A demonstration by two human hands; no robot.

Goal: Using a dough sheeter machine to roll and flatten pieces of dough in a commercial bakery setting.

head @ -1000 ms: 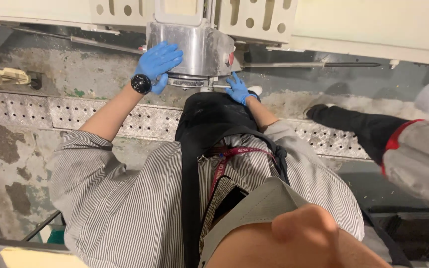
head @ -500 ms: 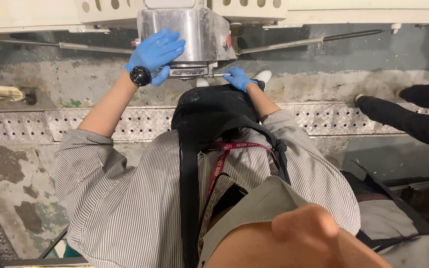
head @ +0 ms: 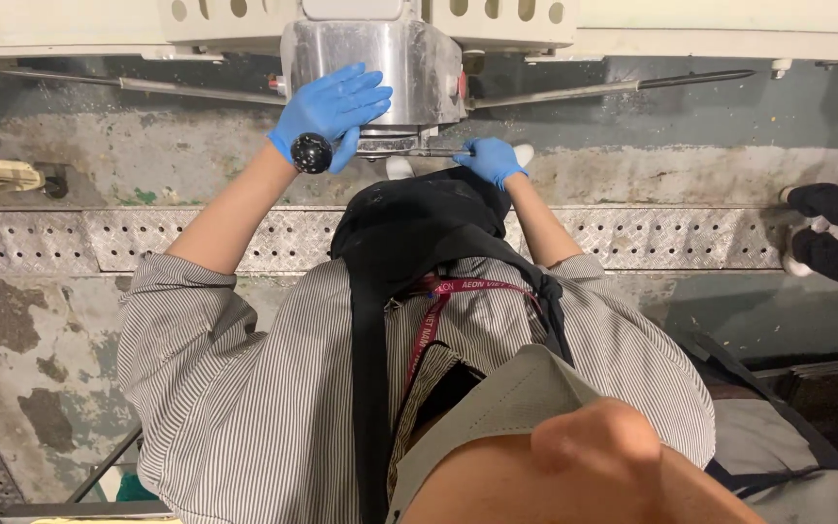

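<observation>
Left hand (head: 334, 105) spread flat on the steel housing (head: 380, 60) at 12 o'clock, rigid, heavy, slick; right hand (head: 490, 158) pinching a thin metal rod (head: 431, 151), probably its lever, beneath.

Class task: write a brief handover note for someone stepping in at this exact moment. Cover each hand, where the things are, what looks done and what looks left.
Left hand, blue-gloved, lies flat with fingers spread on the side of the shiny metal housing; a black round knob sits at its wrist.
Right hand, also gloved, grips a thin metal rod lying level under the housing.
Done: both hands are placed on the machine.
Left: cannot tell from this view; the rod is not released.
</observation>
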